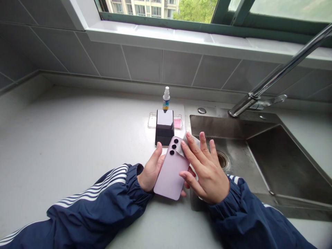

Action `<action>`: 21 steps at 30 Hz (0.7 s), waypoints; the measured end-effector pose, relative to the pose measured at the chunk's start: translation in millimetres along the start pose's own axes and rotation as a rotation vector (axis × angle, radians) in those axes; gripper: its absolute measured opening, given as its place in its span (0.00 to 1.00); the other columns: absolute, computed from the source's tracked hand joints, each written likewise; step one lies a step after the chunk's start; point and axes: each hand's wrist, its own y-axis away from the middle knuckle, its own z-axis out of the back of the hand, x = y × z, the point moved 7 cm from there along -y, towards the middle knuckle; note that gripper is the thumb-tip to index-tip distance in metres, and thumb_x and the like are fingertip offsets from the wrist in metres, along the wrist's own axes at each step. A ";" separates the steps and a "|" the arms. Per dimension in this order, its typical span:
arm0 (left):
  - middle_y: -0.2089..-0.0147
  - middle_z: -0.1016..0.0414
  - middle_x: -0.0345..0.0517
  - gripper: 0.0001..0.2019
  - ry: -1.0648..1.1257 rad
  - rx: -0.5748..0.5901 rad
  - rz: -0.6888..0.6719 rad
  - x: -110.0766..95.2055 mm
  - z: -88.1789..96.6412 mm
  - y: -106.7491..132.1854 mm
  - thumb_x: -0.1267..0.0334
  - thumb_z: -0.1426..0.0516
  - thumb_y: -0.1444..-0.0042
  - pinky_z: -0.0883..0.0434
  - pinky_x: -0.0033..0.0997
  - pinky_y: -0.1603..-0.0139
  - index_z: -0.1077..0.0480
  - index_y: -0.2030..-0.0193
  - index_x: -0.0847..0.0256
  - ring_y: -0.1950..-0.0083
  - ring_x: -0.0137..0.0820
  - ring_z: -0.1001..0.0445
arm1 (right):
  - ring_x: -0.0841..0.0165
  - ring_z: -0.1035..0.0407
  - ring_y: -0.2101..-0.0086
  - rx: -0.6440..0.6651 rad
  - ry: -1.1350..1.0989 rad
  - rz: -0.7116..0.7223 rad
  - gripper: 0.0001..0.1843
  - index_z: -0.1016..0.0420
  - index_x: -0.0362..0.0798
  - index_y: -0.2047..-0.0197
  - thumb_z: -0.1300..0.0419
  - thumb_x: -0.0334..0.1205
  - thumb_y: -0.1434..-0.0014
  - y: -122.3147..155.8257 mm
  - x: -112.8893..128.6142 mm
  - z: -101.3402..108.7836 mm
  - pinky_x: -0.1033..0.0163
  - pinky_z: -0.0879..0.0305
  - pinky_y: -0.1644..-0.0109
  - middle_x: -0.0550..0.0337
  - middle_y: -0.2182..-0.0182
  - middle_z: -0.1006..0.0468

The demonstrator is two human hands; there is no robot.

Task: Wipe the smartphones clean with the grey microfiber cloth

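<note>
cropped sleeves [98, 204] lead to hands [209, 171] partly hiding cloth [181, 150] and lilac phone [171, 176].

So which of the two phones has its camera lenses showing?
The lilac phone in the left hand: its back faces up, showing three camera lenses. The dark phone, lying beyond it screen up, shows none.

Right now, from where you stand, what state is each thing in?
Pink phone: back up, held in the left hand.
White wipe: pressed on the phone's back by the spread right hand.
Black phone: lying screen up; whether it is switched on, I cannot tell.
Clear case: partly covered by the black phone.
Spray bottle: upright.
Sink: no standing water visible.
</note>
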 end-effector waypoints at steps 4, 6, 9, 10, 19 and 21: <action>0.55 0.21 0.61 0.45 0.041 -0.162 -0.035 -5.8 9.1 -0.1 0.34 0.70 0.37 0.26 0.43 0.57 0.35 0.34 0.66 0.59 0.45 0.20 | 0.44 0.64 0.28 0.082 -0.028 0.081 0.40 0.54 0.43 0.25 0.50 0.56 0.31 1.5 10.3 -5.2 0.27 0.65 0.30 0.46 0.28 0.49; 0.55 0.21 0.61 0.44 0.058 -0.238 -0.060 -8.7 13.3 0.6 0.34 0.68 0.36 0.27 0.41 0.54 0.36 0.33 0.68 0.58 0.44 0.20 | 0.45 0.62 0.28 0.114 -0.050 0.110 0.38 0.52 0.43 0.25 0.49 0.54 0.31 2.7 14.2 -6.4 0.28 0.65 0.29 0.46 0.28 0.47; 0.56 0.20 0.61 0.44 0.083 -0.255 -0.053 -8.6 14.1 0.8 0.34 0.67 0.36 0.28 0.41 0.53 0.37 0.32 0.68 0.59 0.43 0.20 | 0.47 0.62 0.28 0.120 -0.076 0.116 0.33 0.49 0.44 0.26 0.50 0.46 0.30 3.8 16.4 -4.7 0.29 0.65 0.28 0.48 0.28 0.46; 0.56 0.20 0.61 0.44 0.090 -0.245 -0.046 -8.1 13.5 0.7 0.34 0.67 0.36 0.28 0.42 0.53 0.38 0.31 0.68 0.60 0.43 0.20 | 0.47 0.62 0.28 0.116 -0.085 0.115 0.32 0.48 0.44 0.26 0.51 0.45 0.30 3.9 16.7 -3.8 0.29 0.65 0.28 0.49 0.29 0.45; 0.54 0.20 0.62 0.44 0.126 -0.256 -0.030 -7.1 14.7 1.6 0.33 0.64 0.37 0.29 0.46 0.48 0.37 0.32 0.69 0.56 0.46 0.20 | 0.49 0.61 0.28 0.104 -0.121 0.119 0.29 0.41 0.44 0.29 0.52 0.39 0.31 3.7 18.7 -3.0 0.32 0.62 0.28 0.50 0.29 0.42; 0.54 0.20 0.62 0.44 0.135 -0.248 -0.026 -6.7 14.7 1.3 0.33 0.64 0.37 0.29 0.46 0.48 0.37 0.32 0.69 0.55 0.46 0.20 | 0.49 0.60 0.28 0.107 -0.124 0.121 0.29 0.40 0.44 0.29 0.52 0.39 0.31 3.7 18.3 -3.9 0.31 0.61 0.28 0.50 0.30 0.42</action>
